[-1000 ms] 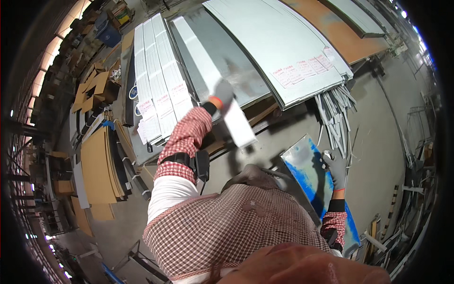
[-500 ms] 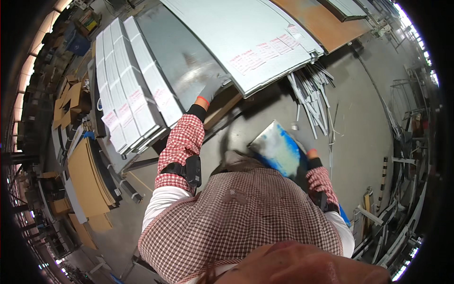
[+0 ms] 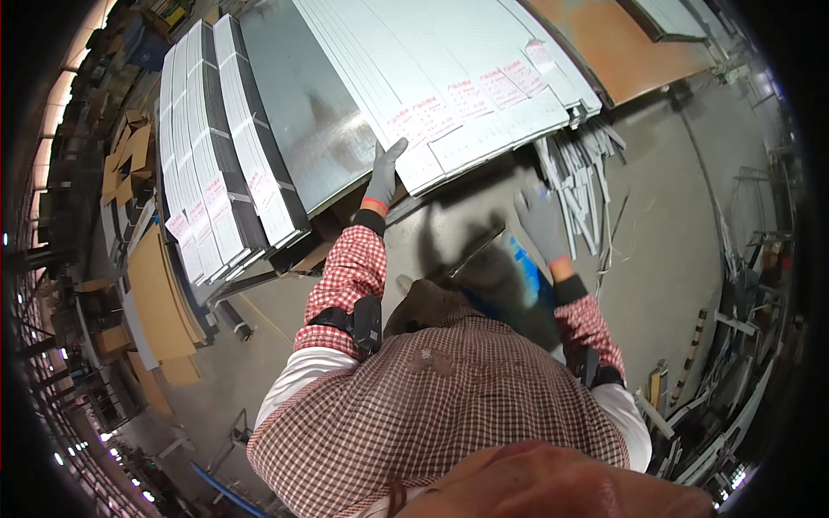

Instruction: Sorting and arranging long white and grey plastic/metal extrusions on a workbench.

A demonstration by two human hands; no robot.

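- Grey-gloved left hand (image 3: 385, 180), mine: at the near left corner of the white panels (image 3: 458, 65), fingertips at the edge; whether my fingers grip it or merely rest there, I cannot tell.
- Grey-gloved right hand (image 3: 541, 226), also mine: lower and further right, just beside the loose strips (image 3: 580, 194); whether its fingers hold anything, I cannot tell.
- White panels: long, flat, stacked and side by side, on the desk (image 3: 298, 86), whose bare grey metal shows to their left.
- Paper labels (image 3: 471, 97), red-marked: in a row across the panels' near ends.
- White bundles (image 3: 194, 147), strapped: at the left of the desk, one standing slightly apart.
- Loose strips, pale: a heap below the panels' near right corner.
- Blue-smeared sheet (image 3: 525, 268): below my right hand, near my body.
- Orange-brown sheet (image 3: 617, 43): right of the panels.
- Cardboard sheets (image 3: 160, 293), tan: far left, well apart from both hands.
- Red-checked sleeves (image 3: 344, 259): on both my forearms.
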